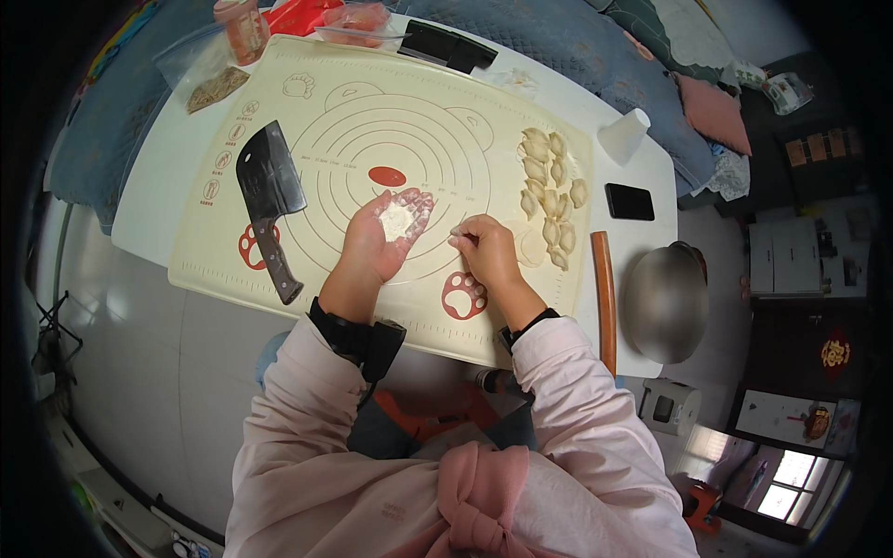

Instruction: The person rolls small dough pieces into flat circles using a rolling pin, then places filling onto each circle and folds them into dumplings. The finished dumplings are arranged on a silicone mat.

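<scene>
My left hand (387, 234) is palm up over the cream kneading mat (377, 307), with white flour (396, 222) in the cupped palm and on the fingers. To its right, my right hand (485, 247) has thumb and fingertips drawn together; whether something small is between them cannot be told. Beside that hand lie round dough wrappers (531, 249). Several folded dumplings (551, 207) rest in a cluster on the mat's right part. A cleaver (271, 174) with a dark blade and brown handle lies left of my left hand.
Right of the mat are a wooden rolling pin (604, 300), a metal bowl (664, 305), a black phone (629, 201) and a white cup (624, 136). Along the far edge stand a pink tumbler (244, 35), plastic bags (359, 21) and a black object (446, 45). A bag with brown contents (216, 89) lies far left.
</scene>
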### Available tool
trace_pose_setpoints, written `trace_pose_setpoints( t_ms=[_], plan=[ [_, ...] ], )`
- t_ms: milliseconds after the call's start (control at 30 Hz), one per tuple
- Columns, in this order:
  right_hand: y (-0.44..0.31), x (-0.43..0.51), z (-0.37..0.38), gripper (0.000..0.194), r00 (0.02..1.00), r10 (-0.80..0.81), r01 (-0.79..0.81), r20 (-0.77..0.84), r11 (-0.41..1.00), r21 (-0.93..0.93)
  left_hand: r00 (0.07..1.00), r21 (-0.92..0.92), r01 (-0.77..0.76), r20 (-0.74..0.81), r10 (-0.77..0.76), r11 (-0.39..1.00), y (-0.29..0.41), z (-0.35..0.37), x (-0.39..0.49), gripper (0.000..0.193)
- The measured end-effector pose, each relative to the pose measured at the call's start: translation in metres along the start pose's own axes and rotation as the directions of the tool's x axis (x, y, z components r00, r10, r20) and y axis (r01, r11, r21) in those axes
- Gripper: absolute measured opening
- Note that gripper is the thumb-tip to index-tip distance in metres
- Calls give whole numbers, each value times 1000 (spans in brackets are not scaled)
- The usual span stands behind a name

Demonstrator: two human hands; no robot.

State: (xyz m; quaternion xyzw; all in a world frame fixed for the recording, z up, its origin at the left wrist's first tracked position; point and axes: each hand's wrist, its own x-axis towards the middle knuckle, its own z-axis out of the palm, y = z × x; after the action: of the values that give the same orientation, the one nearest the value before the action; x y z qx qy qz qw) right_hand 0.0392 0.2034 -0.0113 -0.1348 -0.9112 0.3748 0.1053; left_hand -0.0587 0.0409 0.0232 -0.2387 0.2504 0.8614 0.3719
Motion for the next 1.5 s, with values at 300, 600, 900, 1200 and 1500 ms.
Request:
trace_pose_setpoints(
  t_ms=[300, 600, 900, 1200, 1500],
  plan=[
    [1, -5, 0, 7, 999, -10, 14, 37, 996, -91, 999, -3, 39, 13, -39, 999, -6, -13, 3, 37],
    [-57, 13, -39, 12, 982, 103, -155, 161, 922, 356, 987, 80, 118, 101, -126, 990, -27, -16, 7, 34],
    [-102, 14, -38, 8, 990, -24, 22, 141, 1000, 11, 984, 116, 159, 62, -167, 980, -31, -9, 4, 28],
    [-88, 17, -26, 17, 935, -353, 353, 21, 934, -59, 987, 77, 147, 57, -152, 986, -28, -12, 8, 29],
    [-42, -49, 15, 80, 950, 279, -241, 141, 942, -234, 999, -13, -4, 39, 4, 1000, 4, -1, -1, 36]
  ],
)
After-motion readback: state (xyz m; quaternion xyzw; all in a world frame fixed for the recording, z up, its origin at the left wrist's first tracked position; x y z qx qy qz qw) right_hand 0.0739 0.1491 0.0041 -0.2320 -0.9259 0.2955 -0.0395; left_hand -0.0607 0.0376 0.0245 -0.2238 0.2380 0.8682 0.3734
